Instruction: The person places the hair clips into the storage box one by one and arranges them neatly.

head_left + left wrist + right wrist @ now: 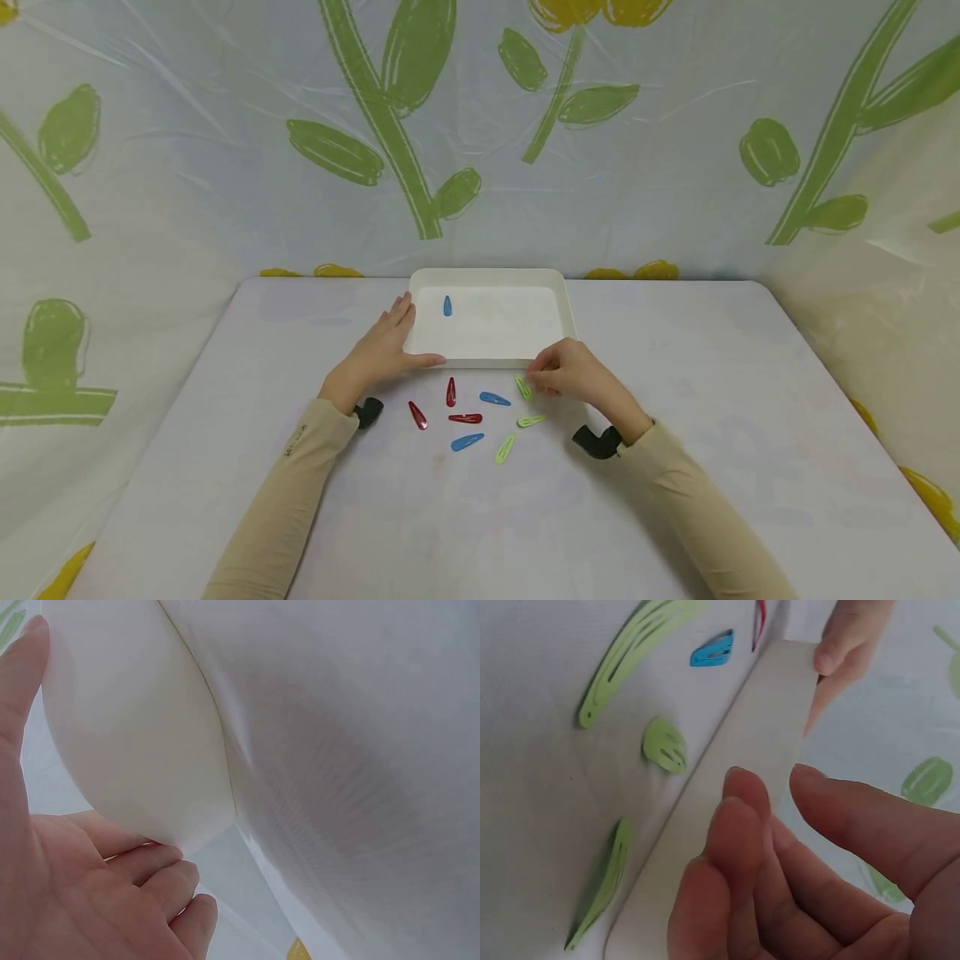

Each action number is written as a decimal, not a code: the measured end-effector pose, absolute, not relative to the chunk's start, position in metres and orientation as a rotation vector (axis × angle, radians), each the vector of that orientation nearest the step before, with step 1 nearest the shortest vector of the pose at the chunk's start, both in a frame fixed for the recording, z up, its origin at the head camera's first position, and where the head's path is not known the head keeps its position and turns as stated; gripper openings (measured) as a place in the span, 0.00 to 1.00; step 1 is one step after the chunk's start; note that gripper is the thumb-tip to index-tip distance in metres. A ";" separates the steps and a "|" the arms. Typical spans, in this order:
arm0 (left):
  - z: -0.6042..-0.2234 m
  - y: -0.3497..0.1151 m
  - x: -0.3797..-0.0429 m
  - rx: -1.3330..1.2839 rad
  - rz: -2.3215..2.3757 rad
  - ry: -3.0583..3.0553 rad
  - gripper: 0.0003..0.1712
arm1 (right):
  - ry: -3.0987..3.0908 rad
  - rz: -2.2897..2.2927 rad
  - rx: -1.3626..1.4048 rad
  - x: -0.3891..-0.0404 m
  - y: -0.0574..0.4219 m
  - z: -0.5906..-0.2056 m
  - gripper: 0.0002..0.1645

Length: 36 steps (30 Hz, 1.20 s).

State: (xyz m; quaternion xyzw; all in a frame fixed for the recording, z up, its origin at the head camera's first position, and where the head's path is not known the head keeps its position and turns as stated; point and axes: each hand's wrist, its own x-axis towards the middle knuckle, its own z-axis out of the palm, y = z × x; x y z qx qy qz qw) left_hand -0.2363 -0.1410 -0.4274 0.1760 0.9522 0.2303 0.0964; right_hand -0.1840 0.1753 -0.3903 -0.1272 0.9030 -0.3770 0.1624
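A white tray [491, 363] stands at the back of the table with one blue snap hair clip [447, 306] lying in it. My left hand [381, 343] touches the tray's front left corner, its fingers along the left side and its thumb at the front wall. My right hand [573, 371] is by the tray's front right corner, close to a green hair clip [522, 387]. In the right wrist view its thumb and loosely bent fingers stand apart with nothing between them. Two more green clips, including one green clip [506, 448], lie nearer the front.
Three red hair clips, among them a red clip [465, 418], and two blue ones, among them a blue clip [467, 442], lie in front of the tray. Behind the table [420, 525] hangs a leaf-patterned curtain [247, 167]. Black wrist mounts are at both cuffs.
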 end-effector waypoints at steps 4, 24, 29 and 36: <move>-0.428 -0.141 -0.236 0.518 0.682 2.823 0.69 | 2.622 -1.002 -0.343 -0.183 0.168 -0.394 0.06; -0.427 -0.141 -0.235 0.530 0.689 2.830 0.68 | 2.863 -0.657 -0.222 -0.174 0.146 -0.407 0.09; -0.426 -0.141 -0.234 0.544 0.699 2.828 0.69 | 2.869 -0.662 -0.240 -0.174 0.145 -0.408 0.12; -0.425 -0.141 -0.234 0.531 0.688 2.827 0.68 | 2.870 -0.672 -0.263 -0.176 0.147 -0.409 0.10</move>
